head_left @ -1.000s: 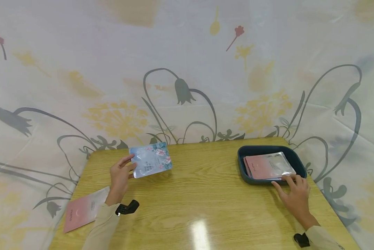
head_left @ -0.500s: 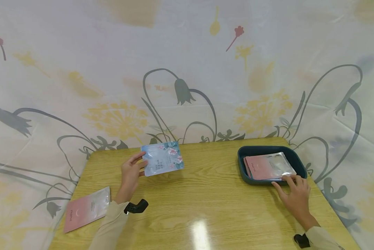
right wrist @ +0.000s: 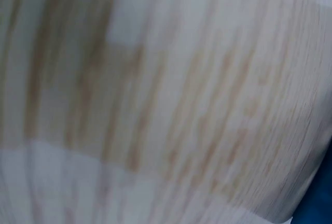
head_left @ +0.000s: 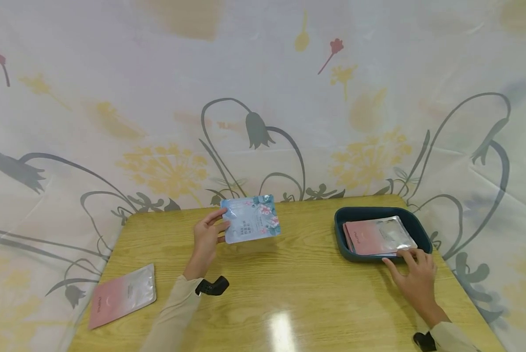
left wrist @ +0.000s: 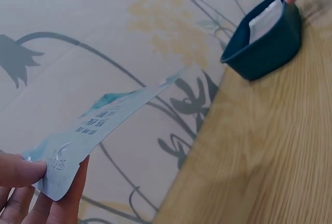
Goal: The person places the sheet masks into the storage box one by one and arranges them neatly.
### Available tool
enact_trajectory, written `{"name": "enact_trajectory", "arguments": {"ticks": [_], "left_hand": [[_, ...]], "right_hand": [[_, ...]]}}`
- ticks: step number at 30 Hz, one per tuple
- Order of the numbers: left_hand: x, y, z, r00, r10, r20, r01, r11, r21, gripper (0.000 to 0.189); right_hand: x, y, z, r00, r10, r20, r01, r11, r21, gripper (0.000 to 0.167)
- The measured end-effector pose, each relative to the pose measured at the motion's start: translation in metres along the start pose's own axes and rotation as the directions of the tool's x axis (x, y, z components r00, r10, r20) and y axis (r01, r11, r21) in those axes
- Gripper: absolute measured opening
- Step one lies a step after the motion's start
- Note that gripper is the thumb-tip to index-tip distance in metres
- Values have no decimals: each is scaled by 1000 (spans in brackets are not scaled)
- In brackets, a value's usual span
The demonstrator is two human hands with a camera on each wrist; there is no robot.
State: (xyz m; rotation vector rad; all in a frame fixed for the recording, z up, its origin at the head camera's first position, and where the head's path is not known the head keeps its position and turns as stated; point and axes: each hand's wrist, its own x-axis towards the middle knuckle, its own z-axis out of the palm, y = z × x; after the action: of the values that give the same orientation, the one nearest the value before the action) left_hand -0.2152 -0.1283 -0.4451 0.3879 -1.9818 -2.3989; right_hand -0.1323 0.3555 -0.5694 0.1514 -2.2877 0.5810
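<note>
My left hand [head_left: 207,239] pinches one end of a blue, flower-printed face mask packet [head_left: 251,220], thumb on one face and fingers behind it. The packet is held above the table, its printed side toward the head camera; in the left wrist view the packet [left wrist: 98,125] appears nearly edge-on. My right hand [head_left: 416,281] grips the near right rim of a dark teal plastic basket [head_left: 339,230]. Inside the basket lies a stack of packets, a pink and silver packet [head_left: 373,236] on top. The right wrist view is blurred, with only a corner of the basket [right wrist: 316,198] showing.
A pink and silver packet [head_left: 124,296] lies flat at the left side of the wooden table [head_left: 289,274]. A flower-patterned cloth [head_left: 263,98] hangs behind the table's far edge and at both sides.
My left hand has carried the blue packet to the right, away from the pink packet on the table and toward the basket. The right hand and basket stay in place.
</note>
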Motion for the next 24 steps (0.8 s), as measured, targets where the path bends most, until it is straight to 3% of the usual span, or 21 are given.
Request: {"name": "enact_trajectory", "arguments": {"ticks": [12, 24], "left_hand": [[3, -11, 47, 999, -25, 37, 29, 994, -105, 36], [2, -26, 98, 988, -79, 129, 92, 991, -97, 35]], "right_hand": [[-4, 4, 2, 1000, 6, -4, -6, 1000, -9, 39], [-1, 3, 2, 1000, -2, -8, 2, 1000, 9, 36]]}}
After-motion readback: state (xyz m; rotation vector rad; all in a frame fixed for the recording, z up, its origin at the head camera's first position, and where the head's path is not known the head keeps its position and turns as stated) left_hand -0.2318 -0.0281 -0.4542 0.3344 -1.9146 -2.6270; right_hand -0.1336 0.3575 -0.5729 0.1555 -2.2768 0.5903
